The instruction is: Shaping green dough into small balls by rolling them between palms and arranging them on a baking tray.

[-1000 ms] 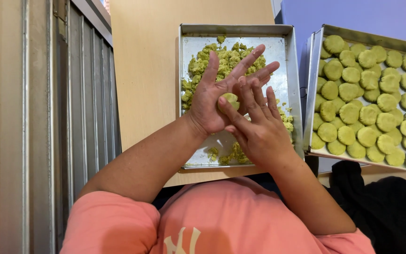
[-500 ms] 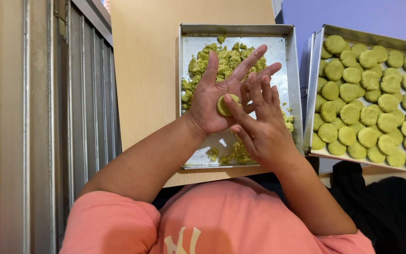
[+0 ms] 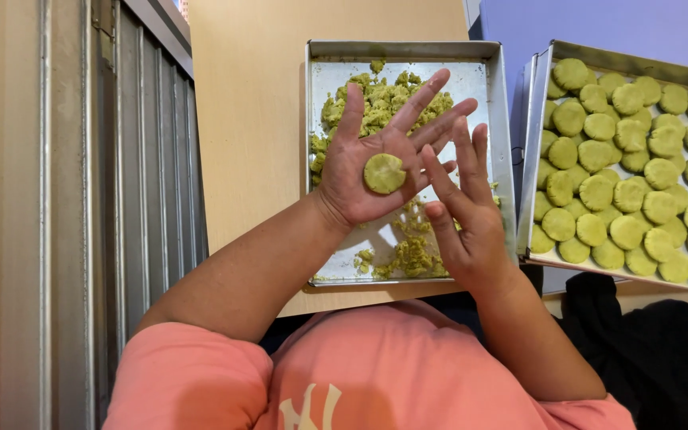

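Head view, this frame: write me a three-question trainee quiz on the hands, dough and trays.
1. True or false: the green dough disc lies on the open palm of the left hand.
2. Which tray holds the rows of shaped green discs? A) the right-hand tray B) the middle tray
3. Fill in: the right hand holds ____.

Key: 1 true. 2 A; the middle tray holds loose crumbly dough. 3 nothing; its fingers are spread beside the left palm.
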